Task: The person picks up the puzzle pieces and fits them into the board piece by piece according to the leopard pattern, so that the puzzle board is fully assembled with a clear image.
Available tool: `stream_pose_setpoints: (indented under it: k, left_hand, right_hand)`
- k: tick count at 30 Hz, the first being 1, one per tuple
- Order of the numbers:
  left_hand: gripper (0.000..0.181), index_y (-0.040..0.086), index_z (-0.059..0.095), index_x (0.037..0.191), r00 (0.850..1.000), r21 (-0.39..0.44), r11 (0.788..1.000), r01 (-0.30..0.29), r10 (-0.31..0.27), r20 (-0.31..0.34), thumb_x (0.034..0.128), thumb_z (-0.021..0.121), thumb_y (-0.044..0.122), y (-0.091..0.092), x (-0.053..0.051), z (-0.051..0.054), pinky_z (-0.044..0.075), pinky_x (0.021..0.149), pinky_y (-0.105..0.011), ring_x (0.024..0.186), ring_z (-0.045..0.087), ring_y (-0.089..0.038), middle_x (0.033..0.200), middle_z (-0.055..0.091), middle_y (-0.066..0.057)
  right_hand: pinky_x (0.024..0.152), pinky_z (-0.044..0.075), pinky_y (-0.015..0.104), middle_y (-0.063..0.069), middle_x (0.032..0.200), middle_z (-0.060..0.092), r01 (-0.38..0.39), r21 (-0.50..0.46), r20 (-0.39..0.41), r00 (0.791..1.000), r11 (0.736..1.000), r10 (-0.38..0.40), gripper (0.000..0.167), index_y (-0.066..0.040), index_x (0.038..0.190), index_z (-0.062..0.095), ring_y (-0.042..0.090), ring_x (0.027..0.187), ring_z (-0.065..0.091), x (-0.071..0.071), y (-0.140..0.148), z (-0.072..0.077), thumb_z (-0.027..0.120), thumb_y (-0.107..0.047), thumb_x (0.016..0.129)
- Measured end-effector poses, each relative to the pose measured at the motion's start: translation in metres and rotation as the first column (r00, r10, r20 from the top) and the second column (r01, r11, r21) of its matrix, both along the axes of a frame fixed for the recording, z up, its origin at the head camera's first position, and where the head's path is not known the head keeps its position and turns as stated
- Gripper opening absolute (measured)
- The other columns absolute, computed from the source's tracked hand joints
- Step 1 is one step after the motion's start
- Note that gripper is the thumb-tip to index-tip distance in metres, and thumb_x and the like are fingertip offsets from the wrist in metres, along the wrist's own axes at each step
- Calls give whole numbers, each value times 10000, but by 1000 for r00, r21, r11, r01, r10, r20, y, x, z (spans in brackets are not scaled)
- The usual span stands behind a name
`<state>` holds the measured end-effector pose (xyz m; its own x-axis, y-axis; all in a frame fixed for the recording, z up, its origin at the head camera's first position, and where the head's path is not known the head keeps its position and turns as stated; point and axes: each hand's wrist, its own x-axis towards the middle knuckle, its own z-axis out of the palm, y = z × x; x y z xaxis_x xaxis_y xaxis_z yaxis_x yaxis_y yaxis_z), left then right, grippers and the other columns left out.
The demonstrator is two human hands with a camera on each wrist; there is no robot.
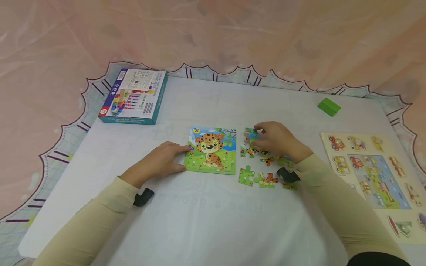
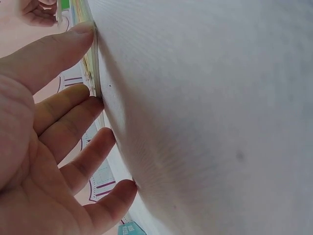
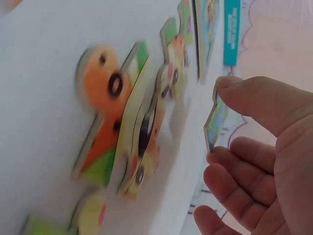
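Observation:
My left hand (image 1: 163, 159) touches the left edge of a square leopard picture board (image 1: 211, 149) lying on the table. In the left wrist view its thumb and fingertips rest along the board's edge (image 2: 97, 73), the fingers spread. To the right of the board, my right hand (image 1: 277, 138) hovers over loose jigsaw pieces. Between thumb and fingertip it pinches one blue-green jigsaw piece (image 3: 217, 122), held above the table. Below lie leopard-patterned pieces (image 3: 102, 112), partly hidden by the hand in the head view. Closer to me are a green piece (image 1: 246, 175) and a spotted piece (image 1: 267, 180).
A boxed toy set (image 1: 133, 98) lies at the back left. A green block (image 1: 329, 106) sits at the back right. On the right, a picture board with vehicle and animal shapes (image 1: 339, 144) lies partly under the right sleeve. A patterned cloth edge (image 1: 229, 75) borders the table.

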<state>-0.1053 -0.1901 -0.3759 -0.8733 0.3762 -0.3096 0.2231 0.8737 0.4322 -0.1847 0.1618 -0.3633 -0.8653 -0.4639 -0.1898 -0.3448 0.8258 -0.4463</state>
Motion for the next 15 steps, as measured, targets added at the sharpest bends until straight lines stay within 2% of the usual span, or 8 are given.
stream_pose_setpoints:
  k: [15]
  left_hand:
    - [661,95,527,1465,1000,-3,1000,4,-4,0,871,794,210,1,0,1,351,1121,-526,1359,418,-367,1418,551,-156]
  right_hand:
    - [1010,465,478,180,1223,675,-72,47,-65,995,996,75,599,50,1344,582,324,1112,626,3,-37,-2,734,-327,904]
